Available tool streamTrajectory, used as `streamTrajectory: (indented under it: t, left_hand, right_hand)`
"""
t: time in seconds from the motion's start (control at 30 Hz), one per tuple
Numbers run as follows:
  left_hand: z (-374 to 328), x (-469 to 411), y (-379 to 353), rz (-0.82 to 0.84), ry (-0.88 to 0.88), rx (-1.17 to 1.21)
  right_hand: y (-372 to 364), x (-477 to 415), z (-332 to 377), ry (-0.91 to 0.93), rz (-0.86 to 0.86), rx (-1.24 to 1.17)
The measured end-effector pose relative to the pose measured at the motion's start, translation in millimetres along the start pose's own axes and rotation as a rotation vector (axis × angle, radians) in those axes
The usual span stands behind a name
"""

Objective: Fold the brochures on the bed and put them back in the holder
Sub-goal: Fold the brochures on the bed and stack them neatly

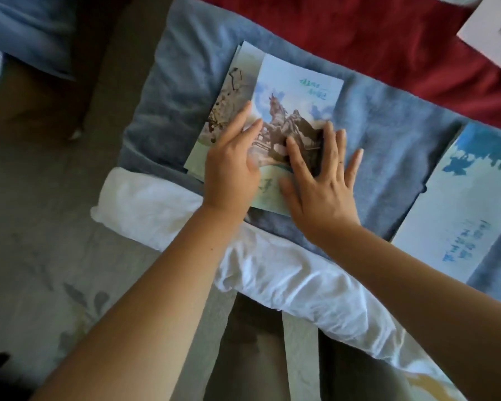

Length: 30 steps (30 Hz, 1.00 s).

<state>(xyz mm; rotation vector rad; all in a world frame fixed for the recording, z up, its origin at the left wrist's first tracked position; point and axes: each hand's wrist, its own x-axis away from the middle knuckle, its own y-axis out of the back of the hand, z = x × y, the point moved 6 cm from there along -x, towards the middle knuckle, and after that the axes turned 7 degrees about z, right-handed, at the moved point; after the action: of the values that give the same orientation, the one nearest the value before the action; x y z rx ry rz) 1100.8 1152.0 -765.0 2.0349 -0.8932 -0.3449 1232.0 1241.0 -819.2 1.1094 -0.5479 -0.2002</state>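
A folded brochure (297,94) with a sky-and-statue picture lies on the grey-blue blanket (168,111) at the bed's near edge, on top of another panel showing branches (232,91). My left hand (232,166) rests flat on the brochure's left side with its fingers straight. My right hand (321,180) presses flat on the lower right part, fingers spread, some reaching past the edge onto the blanket. A second brochure (457,206), white with blue print, lies unfolded at the right edge of the view. No holder is in sight.
A white sheet (162,206) runs along the bed's front edge. A red cover (359,33) lies behind the blanket, with a white paper (495,39) at the top right. Patterned carpet (41,256) and a blue chair (26,33) are to the left.
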Motion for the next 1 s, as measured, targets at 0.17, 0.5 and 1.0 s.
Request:
streamTrajectory:
  t: [0.17,0.5,1.0]
  left_hand:
    - [41.5,-11.4,27.9,0.025,0.011,-0.085]
    - [66.0,-17.0,11.3,0.213,-0.082,-0.174]
    - [49.1,-15.0,0.7,0.670,-0.017,-0.685]
  right_hand:
    - [-8.8,-24.8,42.5,0.017,0.010,0.043]
    - [-13.9,-32.4,59.4,0.009,0.051,0.178]
    - [8.3,-72.6,59.0,-0.068,0.432,0.117]
